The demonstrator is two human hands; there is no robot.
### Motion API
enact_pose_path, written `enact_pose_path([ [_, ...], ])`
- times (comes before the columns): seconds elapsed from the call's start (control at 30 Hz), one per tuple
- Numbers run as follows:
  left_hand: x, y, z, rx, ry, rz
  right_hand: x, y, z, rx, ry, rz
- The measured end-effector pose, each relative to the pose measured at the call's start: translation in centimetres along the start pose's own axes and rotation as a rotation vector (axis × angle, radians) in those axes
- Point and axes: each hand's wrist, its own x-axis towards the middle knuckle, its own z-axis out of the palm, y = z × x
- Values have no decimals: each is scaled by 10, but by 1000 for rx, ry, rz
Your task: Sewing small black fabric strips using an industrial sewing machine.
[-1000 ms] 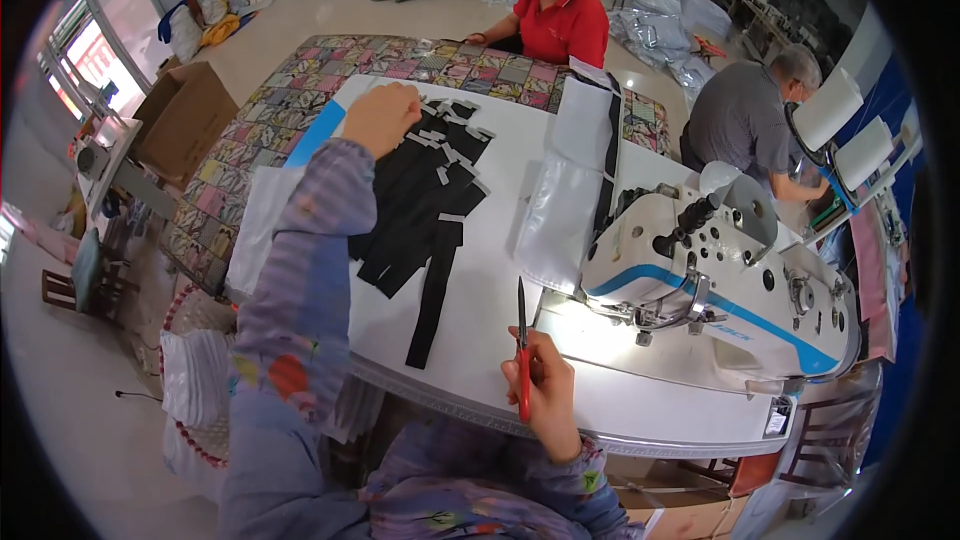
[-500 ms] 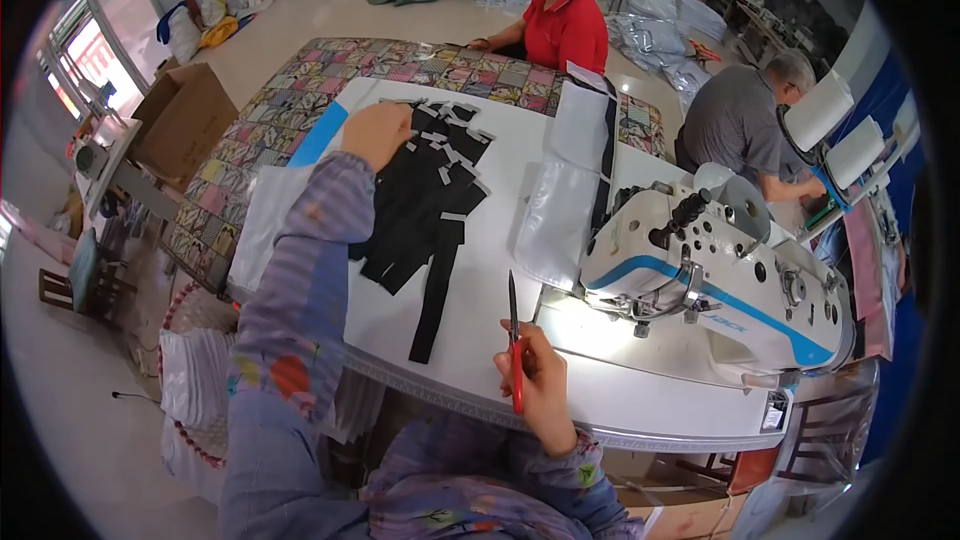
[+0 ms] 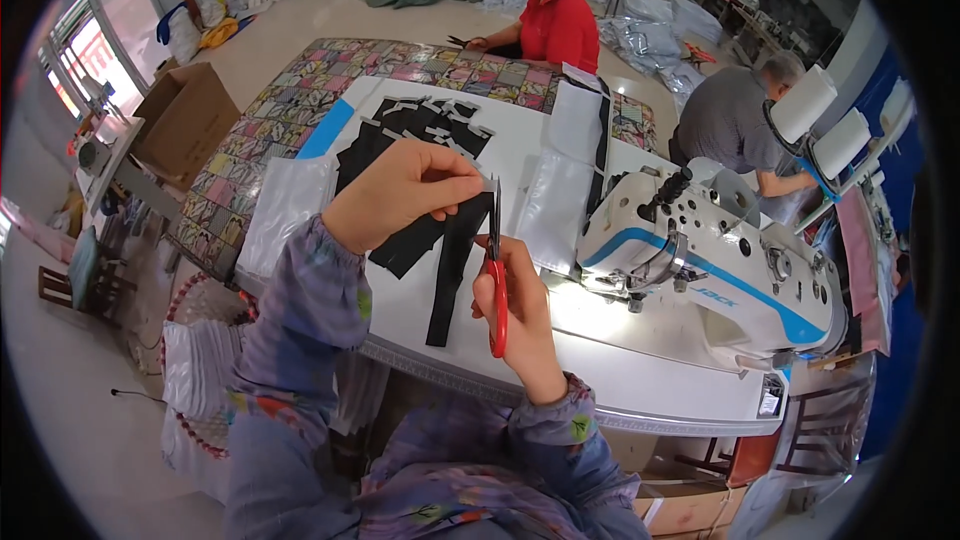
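My left hand (image 3: pixel 405 190) pinches the top end of a black fabric strip (image 3: pixel 468 218) over the white sewing table. Lower down, it overlaps or runs into a strip lying on the table; I cannot tell which. My right hand (image 3: pixel 523 312) grips red-handled scissors (image 3: pixel 499 315), their dark blades pointing up beside the pinched end. The blades look nearly closed, and whether they touch the fabric is unclear. Beyond my left hand spreads a pile of black strips (image 3: pixel 400 122) with pale grey ends, partly hidden by that hand.
A white and blue sewing machine (image 3: pixel 715 275) with its lamp lit stands at right, thread cones (image 3: pixel 803 105) behind it. Silvery-white sheet material (image 3: pixel 562 175) lies beside it. A patchwork-covered table (image 3: pixel 240 155) adjoins. Two people (image 3: pixel 562 25) work farther off, one in red with scissors.
My left hand has come back from the pile toward me, now pinching a strip end. The scissors in my right hand have risen slightly and moved left to meet it.
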Motion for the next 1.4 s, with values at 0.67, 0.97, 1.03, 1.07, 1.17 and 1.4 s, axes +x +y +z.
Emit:
enact_pose_path([
  [0.67,-18,2,18,-72,111,29,-33,-14,-8,-171,123,33],
  [0.97,-35,-5,27,-79,124,-6,-121,-1,-148,-1251,327,177],
  [1.03,-39,-6,37,11,62,96,-122,-10,-165,-1661,380,-69],
  [1.07,-41,-5,42,7,61,89,-120,-15,-165,-1675,356,-141],
  [1.17,-50,-1,55,166,-115,257,-104,-37,-147,-1042,282,-134],
  [1.4,-48,-11,70,-130,-530,390,-56,-45,-74,51,-450,154],
])
